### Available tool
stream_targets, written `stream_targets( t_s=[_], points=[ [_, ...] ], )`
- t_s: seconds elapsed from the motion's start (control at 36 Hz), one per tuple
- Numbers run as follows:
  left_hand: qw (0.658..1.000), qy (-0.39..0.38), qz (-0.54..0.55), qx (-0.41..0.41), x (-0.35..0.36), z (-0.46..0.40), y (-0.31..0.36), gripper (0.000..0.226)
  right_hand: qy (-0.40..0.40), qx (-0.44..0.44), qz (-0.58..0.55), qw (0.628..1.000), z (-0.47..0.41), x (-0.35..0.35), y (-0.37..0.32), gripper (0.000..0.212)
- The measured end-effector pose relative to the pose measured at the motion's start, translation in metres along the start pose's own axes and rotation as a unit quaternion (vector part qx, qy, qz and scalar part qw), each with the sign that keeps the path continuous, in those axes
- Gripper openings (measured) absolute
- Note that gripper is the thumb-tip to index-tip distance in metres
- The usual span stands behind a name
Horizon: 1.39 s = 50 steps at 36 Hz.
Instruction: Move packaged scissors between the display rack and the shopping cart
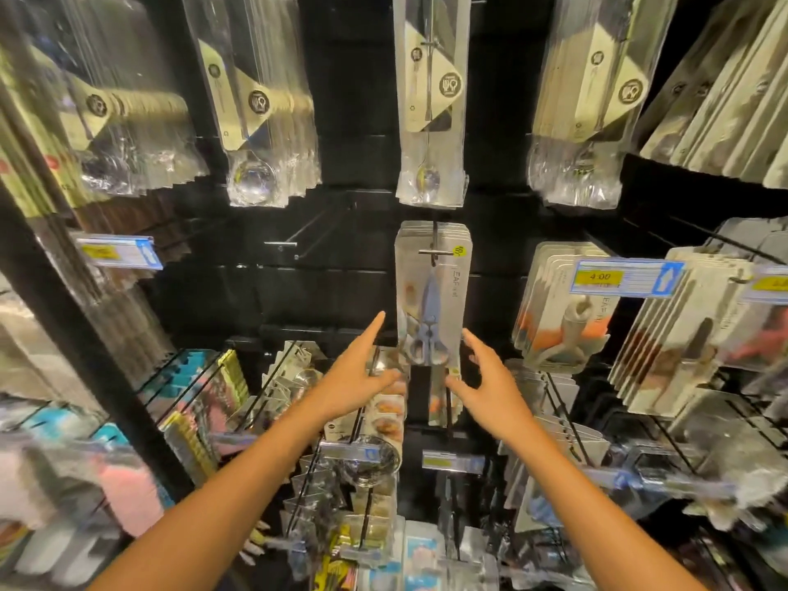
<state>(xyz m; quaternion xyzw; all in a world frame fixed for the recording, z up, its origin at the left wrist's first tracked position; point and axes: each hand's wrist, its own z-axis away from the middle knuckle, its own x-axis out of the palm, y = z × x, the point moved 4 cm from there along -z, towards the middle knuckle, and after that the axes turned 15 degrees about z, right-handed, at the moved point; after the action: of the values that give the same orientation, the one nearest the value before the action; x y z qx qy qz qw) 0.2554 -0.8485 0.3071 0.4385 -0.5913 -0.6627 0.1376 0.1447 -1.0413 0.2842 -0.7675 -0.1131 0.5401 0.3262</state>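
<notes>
While the blue-handled scissors in a tall clear-and-grey card pack (431, 317) hang on the black wire peg (435, 245) at the rack's centre, left hand (362, 368) and right hand (486, 377) flank its lower half, fingers spread, holding nothing. Risk: a sideways pull could snag the hang-hole and disturb packs behind.
</notes>
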Motion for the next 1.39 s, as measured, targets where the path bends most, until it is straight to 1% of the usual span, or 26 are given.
stream_targets(
  t_s=[0.08, 0.14, 0.25, 0.31, 0.42, 0.47, 0.53, 0.58, 0.61, 0.67, 0.69, 0.78, 0.81, 0.89, 0.92, 0.94, 1.0, 1.03, 1.08, 1.14, 1.19, 1.25, 1.33, 1.39],
  points=[
    [0.996, 0.004, -0.085, 0.03, -0.011, 0.027, -0.021, 0.081, -0.038, -0.035, 0.036, 0.998, 0.015, 0.015, -0.003, 0.061],
    [0.991, 0.01, -0.129, 0.032, -0.02, 0.049, -0.036, 0.074, -0.061, -0.088, 0.06, 0.992, 0.023, 0.029, -0.013, 0.053],
    [0.973, 0.011, -0.226, 0.042, -0.044, 0.103, -0.068, 0.068, -0.116, -0.191, 0.116, 0.968, 0.037, 0.072, -0.04, 0.052],
    [0.966, 0.014, -0.254, 0.045, -0.058, 0.133, -0.08, 0.062, -0.146, -0.234, 0.144, 0.95, 0.044, 0.098, -0.057, 0.051],
    [0.952, 0.016, -0.305, 0.009, -0.088, 0.192, -0.106, 0.067, -0.225, -0.299, 0.156, 0.914, 0.063, 0.155, -0.094, 0.051],
    [0.938, 0.025, -0.345, -0.005, -0.105, 0.226, -0.121, 0.061, -0.257, -0.324, 0.163, 0.896, 0.075, 0.179, -0.118, 0.052],
    [0.931, 0.035, -0.361, -0.051, -0.124, 0.264, -0.14, 0.062, -0.294, -0.344, 0.173, 0.875, 0.089, 0.202, -0.144, 0.053],
    [0.924, 0.057, -0.362, -0.106, -0.144, 0.305, -0.164, 0.068, -0.331, -0.356, 0.184, 0.854, 0.105, 0.225, -0.17, 0.057],
    [0.918, 0.069, -0.367, -0.13, -0.153, 0.327, -0.174, 0.067, -0.348, -0.357, 0.185, 0.847, 0.112, 0.236, -0.182, 0.063],
    [0.911, 0.081, -0.359, -0.189, -0.17, 0.372, -0.203, 0.066, -0.359, -0.366, 0.182, 0.839, 0.125, 0.264, -0.201, 0.089],
    [0.909, 0.081, -0.342, -0.224, -0.177, 0.397, -0.221, 0.068, -0.37, -0.37, 0.185, 0.832, 0.13, 0.28, -0.207, 0.097],
    [0.903, 0.112, -0.326, -0.256, -0.193, 0.464, -0.255, 0.066, -0.433, -0.373, 0.211, 0.793, 0.146, 0.328, -0.226, 0.096],
    [0.9, 0.129, -0.324, -0.261, -0.197, 0.484, -0.26, 0.065, -0.446, -0.378, 0.226, 0.779, 0.151, 0.342, -0.234, 0.098],
    [0.883, 0.195, -0.286, -0.318, -0.21, 0.544, -0.273, 0.061, -0.474, -0.413, 0.265, 0.731, 0.173, 0.379, -0.273, 0.107],
    [0.875, 0.21, -0.274, -0.339, -0.211, 0.564, -0.28, 0.059, -0.477, -0.426, 0.275, 0.718, 0.181, 0.391, -0.286, 0.106],
    [0.866, 0.216, -0.265, -0.366, -0.212, 0.584, -0.29, 0.06, -0.481, -0.437, 0.284, 0.705, 0.189, 0.403, -0.298, 0.1],
    [0.845, 0.22, -0.259, -0.413, -0.211, 0.624, -0.312, 0.065, -0.488, -0.455, 0.303, 0.68, 0.202, 0.43, -0.315, 0.074],
    [0.838, 0.225, -0.253, -0.428, -0.21, 0.641, -0.321, 0.067, -0.489, -0.469, 0.305, 0.669, 0.208, 0.443, -0.323, 0.067],
    [0.821, 0.237, -0.242, -0.459, -0.21, 0.669, -0.333, 0.07, -0.497, -0.493, 0.307, 0.645, 0.22, 0.467, -0.337, 0.063],
    [0.81, 0.253, -0.238, -0.472, -0.209, 0.69, -0.346, 0.07, -0.508, -0.508, 0.305, 0.625, 0.232, 0.485, -0.354, 0.061],
    [0.806, 0.256, -0.214, -0.489, -0.21, 0.706, -0.355, 0.071, -0.515, -0.517, 0.298, 0.616, 0.241, 0.501, -0.37, 0.054],
    [0.802, 0.272, -0.2, -0.493, -0.21, 0.715, -0.364, 0.071, -0.514, -0.525, 0.297, 0.61, 0.246, 0.519, -0.382, 0.053],
    [0.795, 0.279, -0.168, -0.512, -0.211, 0.722, -0.373, 0.072, -0.531, -0.527, 0.3, 0.592, 0.251, 0.544, -0.399, 0.056],
    [0.795, 0.286, -0.152, -0.512, -0.214, 0.72, -0.379, 0.077, -0.538, -0.531, 0.304, 0.58, 0.25, 0.565, -0.405, 0.058]
  ],
)
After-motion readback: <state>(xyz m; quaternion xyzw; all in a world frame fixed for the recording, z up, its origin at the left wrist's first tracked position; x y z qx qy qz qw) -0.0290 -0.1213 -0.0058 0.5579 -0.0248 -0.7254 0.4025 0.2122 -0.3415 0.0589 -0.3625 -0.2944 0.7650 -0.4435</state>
